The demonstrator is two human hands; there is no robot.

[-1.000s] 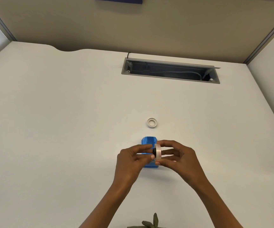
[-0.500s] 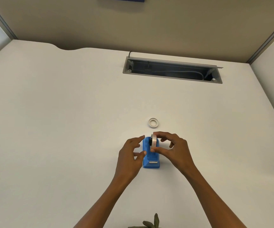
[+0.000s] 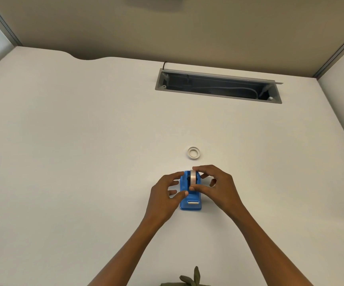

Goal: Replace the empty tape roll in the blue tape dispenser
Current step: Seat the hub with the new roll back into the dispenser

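Observation:
The blue tape dispenser (image 3: 190, 200) stands on the white desk (image 3: 84, 162), its metal cutter facing me. A new clear tape roll (image 3: 193, 179) on a black hub sits upright in the dispenser's cradle. My right hand (image 3: 216, 186) pinches the roll between thumb and forefinger from the right. My left hand (image 3: 164, 195) is at the dispenser's left side, thumb and fingertip touching the blue body, fingers spread. The empty white tape core (image 3: 194, 153) lies flat on the desk just beyond the dispenser.
A long grey cable tray opening (image 3: 218, 86) with cables inside is sunk into the desk at the back. Beige partition walls close off the back and sides. Green leaves (image 3: 189, 279) poke in at the bottom edge.
Both hands carried the roll away from me and down into the dispenser's cradle. The left hand has let go of the hub and now rests against the dispenser's side.

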